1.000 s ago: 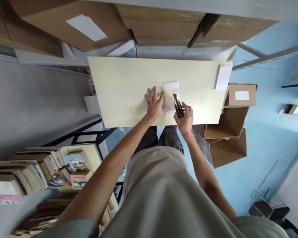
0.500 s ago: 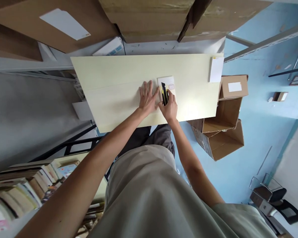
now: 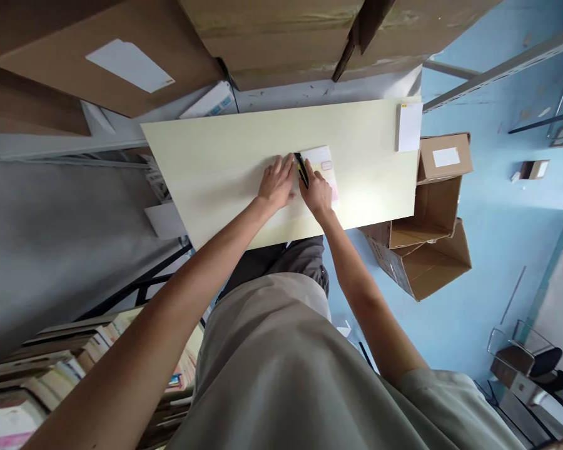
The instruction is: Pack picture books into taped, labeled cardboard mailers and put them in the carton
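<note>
Big brown cardboard boxes (image 3: pixel 281 37) fill the top of the view, and one has a white label (image 3: pixel 129 64) stuck on it. Under them lies a long, pale yellow table (image 3: pixel 225 156). The floor (image 3: pixel 497 237) on the right is light blue. Open brown boxes (image 3: pixel 426 250) sit on that floor, right beside the table's end. One smaller closed box (image 3: pixel 445 156) with a white sticker rests on top of them. Books (image 3: pixel 37 387) are stacked in the bottom left corner. A black chair (image 3: pixel 530 369) stands at the bottom right.

A white pad of paper (image 3: pixel 408 127) lies at the far right corner of the table, well apart from the hands.

Near the middle of the table lies a small flat white packet (image 3: pixel 326 169) with some pink on it. The left hand (image 3: pixel 276 182) lies flat on the table with its fingers spread, touching the left edge of the packet. The right hand (image 3: pixel 316 192) sits just beside the left one, so the two hands are close together. The right hand is wrapped around a black and yellow cutter knife (image 3: pixel 301 169). The knife rests along the left side of the packet, with its tip pointing away from the person.
</note>
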`<state>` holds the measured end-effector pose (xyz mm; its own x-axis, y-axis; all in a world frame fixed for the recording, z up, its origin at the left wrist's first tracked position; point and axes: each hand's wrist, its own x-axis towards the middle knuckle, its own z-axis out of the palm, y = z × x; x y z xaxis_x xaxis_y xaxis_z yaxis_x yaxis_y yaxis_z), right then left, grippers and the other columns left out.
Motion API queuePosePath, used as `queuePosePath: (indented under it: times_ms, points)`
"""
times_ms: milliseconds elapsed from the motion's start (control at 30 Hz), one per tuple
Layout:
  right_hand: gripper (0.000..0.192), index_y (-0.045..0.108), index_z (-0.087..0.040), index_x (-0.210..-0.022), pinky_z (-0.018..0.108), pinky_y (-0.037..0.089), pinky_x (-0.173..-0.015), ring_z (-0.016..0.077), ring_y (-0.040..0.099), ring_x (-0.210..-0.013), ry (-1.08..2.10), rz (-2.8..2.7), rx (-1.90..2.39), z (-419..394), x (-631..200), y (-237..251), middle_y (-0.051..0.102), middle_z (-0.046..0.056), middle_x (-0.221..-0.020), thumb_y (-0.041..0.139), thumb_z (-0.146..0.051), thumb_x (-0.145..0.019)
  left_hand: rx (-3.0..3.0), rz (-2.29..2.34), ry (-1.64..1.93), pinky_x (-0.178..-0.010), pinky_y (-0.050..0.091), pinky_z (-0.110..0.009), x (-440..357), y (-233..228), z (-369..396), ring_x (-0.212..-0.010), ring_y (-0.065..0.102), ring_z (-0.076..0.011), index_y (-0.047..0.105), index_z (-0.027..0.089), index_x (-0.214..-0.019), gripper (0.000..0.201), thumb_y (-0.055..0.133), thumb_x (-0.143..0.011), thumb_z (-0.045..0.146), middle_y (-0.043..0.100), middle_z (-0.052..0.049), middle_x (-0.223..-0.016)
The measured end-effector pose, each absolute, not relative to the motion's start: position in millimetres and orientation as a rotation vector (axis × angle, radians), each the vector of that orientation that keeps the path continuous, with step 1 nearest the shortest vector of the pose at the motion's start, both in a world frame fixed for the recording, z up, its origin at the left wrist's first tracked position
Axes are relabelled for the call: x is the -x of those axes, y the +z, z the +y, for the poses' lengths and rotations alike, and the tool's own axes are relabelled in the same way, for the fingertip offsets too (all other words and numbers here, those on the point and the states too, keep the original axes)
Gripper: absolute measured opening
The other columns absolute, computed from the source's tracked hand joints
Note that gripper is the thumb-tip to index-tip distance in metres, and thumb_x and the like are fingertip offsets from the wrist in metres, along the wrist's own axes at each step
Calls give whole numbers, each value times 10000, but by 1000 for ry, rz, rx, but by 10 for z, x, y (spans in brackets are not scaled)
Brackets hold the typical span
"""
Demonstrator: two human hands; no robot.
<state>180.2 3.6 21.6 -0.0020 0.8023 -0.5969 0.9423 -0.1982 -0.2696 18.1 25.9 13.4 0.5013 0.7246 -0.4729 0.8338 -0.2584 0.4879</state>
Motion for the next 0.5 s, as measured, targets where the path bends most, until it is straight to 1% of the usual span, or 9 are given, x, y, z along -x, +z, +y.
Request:
queuePosePath:
  times_ms: [133, 367, 500]
  points:
    - [727, 85, -200, -1983, 447, 567, -1084, 334, 743, -1264, -961, 1827, -2072, 28, -1746, 183, 684, 249, -1549, 297, -337, -1301, -2050, 1257, -185, -1460, 356, -742, -187, 146, 276, -1858, 231, -532, 243, 146, -1948, 1137, 811, -1040, 528, 219, -241, -2021]
    - [728, 2, -213, -1979, 454, 564, -1082, 319, 753, -1234, -920, 1775, -2049, -12, -1668, 209, 652, 254, -1558, 261, -295, -1303, -2051, 1262, -191, -1454, 378, -726, -210, 192, 286, -1847, 253, -547, 283, 134, -1938, 1120, 810, -1039, 547, 249, -238, -2014]
    - [749, -102, -246, -1963, 464, 566, -1071, 318, 761, -1211, -871, 1758, -2017, -59, -1661, 228, 629, 261, -1555, 252, -300, -1305, -2042, 1254, -168, -1445, 383, -745, -215, 168, 297, -1832, 275, -560, 330, 135, -1923, 1122, 833, -1024, 580, 270, -242, -2007]
